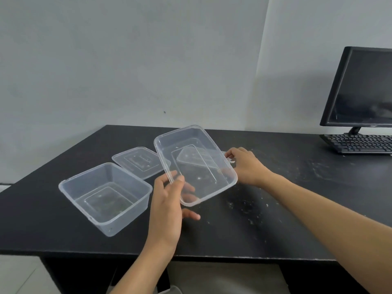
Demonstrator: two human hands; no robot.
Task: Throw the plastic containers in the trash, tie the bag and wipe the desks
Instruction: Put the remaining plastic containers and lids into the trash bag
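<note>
**Item 1, raised container** (197, 166): clear plastic, centre of frame, tilted above the table (42, 219). The left hand (167, 200) pinched its near rim between thumb and curled fingers.

**Item 2, second lid** (230, 159): seemingly a lid, showing behind the container's right edge. The right hand (246, 166) was curled round its corner; whether it also touched the container's rim could not be told.

**Item 3, second container** (106, 196): lower left, upright on the table.

**Item 4, flat lid** (137, 161): just behind it, lying flat.

**Item 5, residue** (244, 205): pale crumbs and smears, right of centre.

**Hazards, judged:**
- The thin, slick rim could slip from a one-sided pinch.
- The tilt could shed leftovers onto the table.
- A loosely held lid might slide off.
- No trash bag was in view, so a carry lay ahead.
</note>
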